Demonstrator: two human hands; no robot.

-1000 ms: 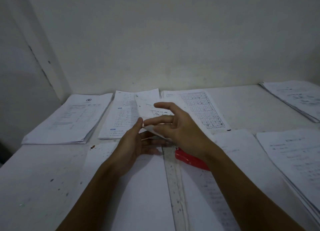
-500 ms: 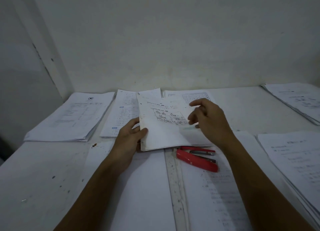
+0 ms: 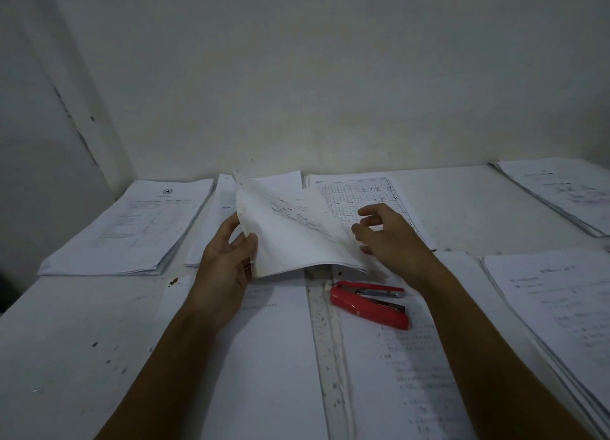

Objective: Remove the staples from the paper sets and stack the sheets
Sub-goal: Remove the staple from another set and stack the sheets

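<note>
Left hand point(image 3: 227, 258) gripping the paper set point(image 3: 290, 238) at its left edge, thumb on top, fingers curled beneath; set held just above the desk point(image 3: 82, 334), near edge over the ruler point(image 3: 330, 357). Top sheet now peeled up and curling over toward the left, printed page below coming into view, where half a second back the set faced up flat in the same grip and a second back sat low between both hands. Right hand point(image 3: 389, 235) at the set's right edge, fingers loosely bent; whether pinching a sheet corner or merely touching it, impossible to tell. No staple visible from here, the corner too small and dim to read. Red stapler point(image 3: 369, 304) lying untouched on the papers just below the set, beside the ruler, slightly open. Loose stacks waiting along the back: one at far left point(image 3: 132, 231), a gridded sheet point(image 3: 366, 198) behind the right hand, more piles at right point(image 3: 561, 195). Reads as a check of the binding, pages being leafed apart to find or test the staple; removal itself apparently not yet begun, and stacking of these sheets yet to come. Thin paper, likely to tear at the bound corner if pulled hard.
</note>
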